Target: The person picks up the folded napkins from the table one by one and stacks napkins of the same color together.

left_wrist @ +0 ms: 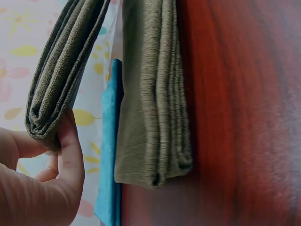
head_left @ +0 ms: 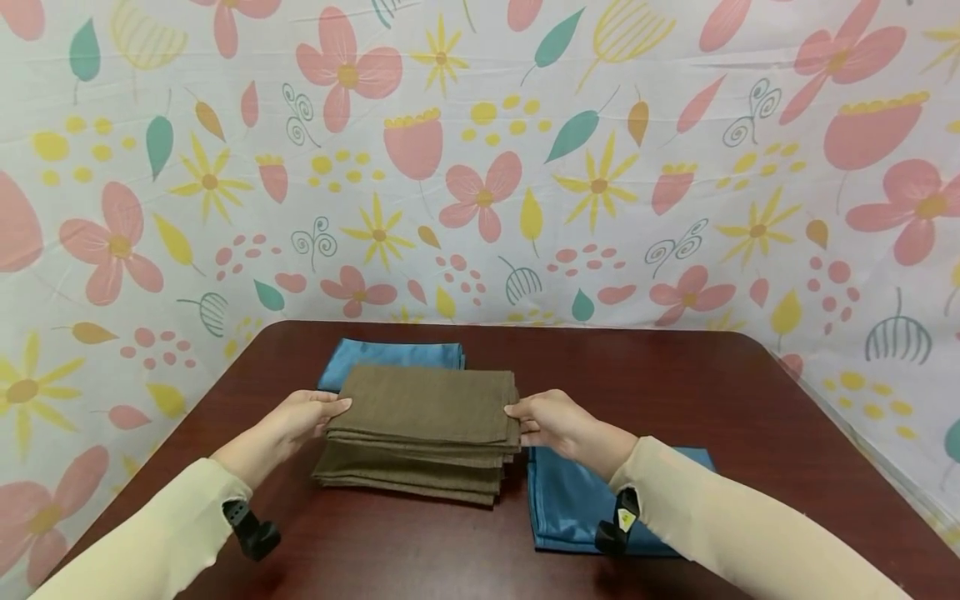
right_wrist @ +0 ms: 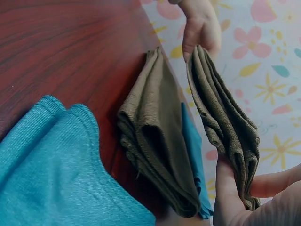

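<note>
A folded brown cloth (head_left: 431,404) is held level between both hands, lifted above a stack of similar folded brown cloths (head_left: 412,473) on the table. My left hand (head_left: 298,421) pinches its left end, thumb on top and fingers beneath. At the opposite end my right hand (head_left: 558,423) pinches it the same way. In the left wrist view, the held cloth (left_wrist: 63,66) shows its layered folds, apart from the stack (left_wrist: 155,103). The right wrist view also shows a gap between the held cloth (right_wrist: 225,117) and the stack (right_wrist: 157,136).
Behind the brown cloths lies a folded blue cloth (head_left: 397,353). Another folded blue cloth (head_left: 577,508) lies at the right, partly under the right forearm. The dark reddish-brown table (head_left: 637,375) ends at a flower-patterned hanging (head_left: 480,167) at the back.
</note>
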### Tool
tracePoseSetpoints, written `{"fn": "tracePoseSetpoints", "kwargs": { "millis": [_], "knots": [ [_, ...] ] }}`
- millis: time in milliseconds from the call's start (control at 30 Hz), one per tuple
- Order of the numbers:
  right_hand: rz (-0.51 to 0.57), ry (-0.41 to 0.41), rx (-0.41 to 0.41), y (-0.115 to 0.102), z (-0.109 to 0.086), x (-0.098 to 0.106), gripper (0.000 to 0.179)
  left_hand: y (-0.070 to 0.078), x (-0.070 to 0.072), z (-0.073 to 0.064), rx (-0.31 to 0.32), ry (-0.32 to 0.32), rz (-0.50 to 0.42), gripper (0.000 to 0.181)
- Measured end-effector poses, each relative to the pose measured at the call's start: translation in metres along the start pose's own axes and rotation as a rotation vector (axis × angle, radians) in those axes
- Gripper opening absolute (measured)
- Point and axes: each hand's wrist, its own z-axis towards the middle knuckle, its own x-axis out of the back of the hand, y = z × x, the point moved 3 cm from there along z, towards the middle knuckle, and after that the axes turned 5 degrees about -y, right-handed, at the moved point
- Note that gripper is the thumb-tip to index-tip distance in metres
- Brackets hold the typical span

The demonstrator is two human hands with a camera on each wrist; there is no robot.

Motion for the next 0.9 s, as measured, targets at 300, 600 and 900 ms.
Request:
{"fn": "tracePoseSetpoints", "kwargs": {
  "millis": [300, 600, 900],
  "knots": [
    [-0.029, -0.006, -0.011, 0.012, 0.006, -0.004, 0.054, -0.009, -0.001, 0.000, -0.019, 0.041, 0.040, 0.050],
    [-0.052, -0.013, -0.006, 0.020, 0.006, -0.011, 0.051, -0.022, 0.003, -0.002, -0.025, 0.048, 0.089, 0.054],
    [-0.045, -0.043, -0.023, 0.030, 0.015, -0.014, 0.057, -0.038, -0.002, 0.002, -0.039, 0.023, 0.078, 0.056]
  ]
}}
